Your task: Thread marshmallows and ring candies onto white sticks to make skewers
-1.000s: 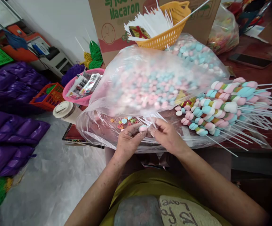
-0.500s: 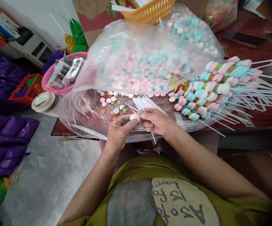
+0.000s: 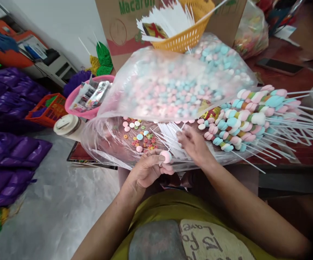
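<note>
My left hand (image 3: 149, 168) pinches a round pink marshmallow (image 3: 166, 156) with a blue-white edge between thumb and fingers, near the table's front edge. To its upper right, my right hand (image 3: 193, 142) is over the right end of a pile of white sticks (image 3: 170, 135); its fingers are curled, and whether a stick is between them is too small to tell. Small coloured rings (image 3: 149, 141) and loose marshmallows (image 3: 139, 137) lie left of the sticks. Several sticks threaded with marshmallows (image 3: 243, 119) are stacked on the right, their white ends pointing right.
A big clear bag of marshmallows (image 3: 167, 86) lies behind the hands. Behind it are a yellow basket (image 3: 183, 41) of sticks and a cardboard box (image 3: 105, 21). A pink basket (image 3: 84, 115) and a lidded cup (image 3: 67, 126) are at the left, a phone (image 3: 279, 66) at the right.
My hands have moved apart: the right one to the sticks, the left one lower with the marshmallow. The camera view has shifted, so the table things appear lower and more of the yellow basket shows.
</note>
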`<state>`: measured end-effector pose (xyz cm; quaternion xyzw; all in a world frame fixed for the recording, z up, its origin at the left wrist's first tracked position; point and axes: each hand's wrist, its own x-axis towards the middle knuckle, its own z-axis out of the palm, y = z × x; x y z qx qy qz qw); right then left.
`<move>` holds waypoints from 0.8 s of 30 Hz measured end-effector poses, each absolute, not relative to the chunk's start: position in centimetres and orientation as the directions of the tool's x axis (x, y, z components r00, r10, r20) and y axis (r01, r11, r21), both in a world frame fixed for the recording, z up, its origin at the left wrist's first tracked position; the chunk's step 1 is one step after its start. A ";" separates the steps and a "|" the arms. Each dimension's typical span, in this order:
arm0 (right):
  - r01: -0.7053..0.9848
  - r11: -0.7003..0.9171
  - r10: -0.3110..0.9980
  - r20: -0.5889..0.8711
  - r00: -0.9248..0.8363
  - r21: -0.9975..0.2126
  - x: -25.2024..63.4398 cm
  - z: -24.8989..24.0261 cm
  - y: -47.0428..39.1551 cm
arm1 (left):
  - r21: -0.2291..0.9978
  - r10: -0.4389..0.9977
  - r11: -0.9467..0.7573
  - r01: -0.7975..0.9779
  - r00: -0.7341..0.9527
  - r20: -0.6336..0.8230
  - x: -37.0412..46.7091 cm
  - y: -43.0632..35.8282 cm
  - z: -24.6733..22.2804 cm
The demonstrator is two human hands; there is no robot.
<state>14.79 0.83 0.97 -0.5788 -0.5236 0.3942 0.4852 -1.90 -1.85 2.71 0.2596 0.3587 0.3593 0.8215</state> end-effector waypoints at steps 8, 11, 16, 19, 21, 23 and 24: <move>0.637 0.771 0.556 0.498 -0.665 -0.010 16.0 3.5 -0.6 | 0.706 0.806 0.554 -0.441 0.497 -0.322 -2.2 -1.4 4.1; 0.661 0.751 0.616 0.353 -0.704 0.007 16.8 3.8 -0.9 | 0.746 0.856 0.501 -0.438 0.376 -0.354 -2.7 -1.4 4.8; 0.794 0.599 0.786 0.264 -0.559 -0.103 17.2 4.1 -3.6 | 0.902 0.955 0.283 -0.327 0.014 -0.295 -3.2 -1.1 4.4; 0.859 0.496 0.867 0.127 -0.482 -0.125 15.7 4.5 -4.9 | 0.962 0.978 0.178 -0.206 -0.067 -0.196 -2.5 -1.3 3.8; 0.902 0.416 0.909 0.026 -0.416 -0.115 14.9 4.7 -5.1 | 0.982 0.986 0.142 -0.122 -0.066 -0.151 -2.1 -1.6 3.6; 0.924 0.369 0.927 -0.038 -0.374 -0.099 14.5 4.9 -5.1 | 0.994 0.993 0.104 -0.021 -0.050 -0.105 -2.0 -2.0 3.4; 0.931 0.355 0.931 -0.056 -0.361 -0.088 14.4 5.0 -5.1 | 0.996 0.997 0.069 0.049 -0.045 -0.067 -2.1 -2.1 3.3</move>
